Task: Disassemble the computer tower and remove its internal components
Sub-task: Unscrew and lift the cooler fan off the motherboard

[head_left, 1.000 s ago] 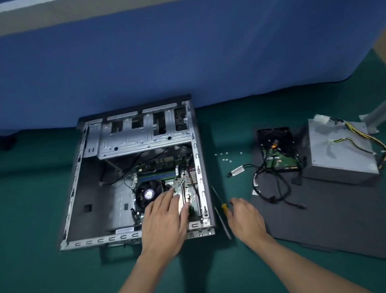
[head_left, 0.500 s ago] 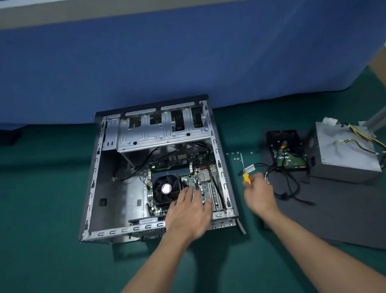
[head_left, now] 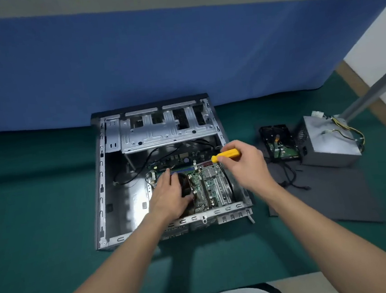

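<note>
The open computer tower point(head_left: 112, 200) lies on its side on the green mat, with the green motherboard point(head_left: 210, 184) showing inside. My left hand point(head_left: 168, 195) rests on the black CPU cooler point(head_left: 184, 182), fingers curled round its edge, and covers most of it. My right hand point(head_left: 244, 162) grips a yellow-handled screwdriver point(head_left: 226, 154) above the case's right wall. Its shaft points left and down toward the board.
A removed hard drive point(head_left: 278, 142) and a grey power supply point(head_left: 327, 141) with loose cables point(head_left: 290, 175) sit on a dark side panel point(head_left: 336, 194) at the right. A blue partition point(head_left: 156, 56) stands just behind the case. A metal pole point(head_left: 369, 95) rises at far right.
My right hand picked up the screwdriver from the mat and carried it over the case. My left hand shifted from the case's front edge onto the cooler. The view moved closer.
</note>
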The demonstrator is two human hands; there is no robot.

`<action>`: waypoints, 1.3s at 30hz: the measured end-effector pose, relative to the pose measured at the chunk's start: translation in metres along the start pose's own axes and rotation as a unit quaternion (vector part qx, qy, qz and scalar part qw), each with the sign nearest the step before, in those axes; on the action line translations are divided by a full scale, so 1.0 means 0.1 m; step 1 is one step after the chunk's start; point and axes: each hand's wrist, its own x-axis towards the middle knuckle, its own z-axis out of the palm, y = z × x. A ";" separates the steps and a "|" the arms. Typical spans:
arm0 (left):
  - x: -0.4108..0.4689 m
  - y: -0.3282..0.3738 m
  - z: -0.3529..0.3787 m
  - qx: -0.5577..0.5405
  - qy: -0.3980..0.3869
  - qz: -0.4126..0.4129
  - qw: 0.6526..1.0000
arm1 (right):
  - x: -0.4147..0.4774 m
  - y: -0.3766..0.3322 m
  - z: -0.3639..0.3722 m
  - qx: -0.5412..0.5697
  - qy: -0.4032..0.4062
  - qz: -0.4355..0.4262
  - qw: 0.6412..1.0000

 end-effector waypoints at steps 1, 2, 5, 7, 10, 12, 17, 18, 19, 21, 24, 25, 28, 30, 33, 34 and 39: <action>0.03 -0.04 0.00 0.001 -0.009 0.002 1.000 | 0.03 -0.01 0.05 -0.017 -0.011 -0.021 1.000; 0.05 -0.06 0.02 -0.001 -0.016 0.003 1.000 | 0.06 -0.02 0.10 -0.041 -0.023 -0.049 0.998; 0.15 -0.04 0.05 0.006 -0.039 0.003 0.999 | 0.16 0.01 0.24 -0.127 -0.058 -0.129 0.982; 0.23 0.00 0.07 0.038 -0.047 0.008 0.998 | 0.24 0.06 0.31 -0.177 -0.065 -0.168 0.968; 0.32 0.03 0.11 0.049 -0.061 0.024 0.997 | 0.36 0.10 0.35 -0.198 -0.056 -0.219 0.954; 0.37 0.01 0.13 0.066 -0.078 0.036 0.994 | 0.44 0.11 0.38 -0.186 -0.058 -0.242 0.951; 0.51 -0.12 0.17 0.156 -0.067 0.094 0.981 | 0.61 0.13 0.46 -0.176 -0.087 -0.275 0.941; 0.55 -0.13 0.19 0.167 -0.066 0.100 0.979 | 0.63 0.14 0.48 -0.173 -0.091 -0.277 0.941; 0.58 -0.14 0.21 0.179 -0.063 0.106 0.976 | 0.65 0.15 0.49 -0.170 -0.094 -0.277 0.941; 0.64 -0.16 0.25 0.203 -0.047 0.120 0.971 | 0.67 0.18 0.53 -0.163 -0.099 -0.277 0.942; 0.67 -0.18 0.31 0.248 0.009 0.145 0.958 | 0.68 0.20 0.57 -0.139 -0.085 -0.273 0.948; 0.67 -0.19 0.33 0.259 0.027 0.152 0.954 | 0.68 0.21 0.57 -0.131 -0.078 -0.270 0.951; 0.70 -0.21 0.34 0.259 0.062 0.174 0.948 | 0.71 0.24 0.58 -0.124 -0.072 -0.259 0.955; 0.71 -0.22 0.34 0.252 0.070 0.187 0.947 | 0.72 0.25 0.59 -0.124 -0.072 -0.255 0.956; 0.73 -0.24 0.35 0.240 0.075 0.196 0.948 | 0.72 0.25 0.59 -0.128 -0.076 -0.253 0.956; 0.73 -0.24 0.35 0.238 0.074 0.195 0.949 | 0.72 0.25 0.59 -0.130 -0.077 -0.252 0.956; 0.72 -0.22 0.36 0.239 0.063 0.178 0.953 | 0.72 0.24 0.61 -0.139 -0.075 -0.253 0.954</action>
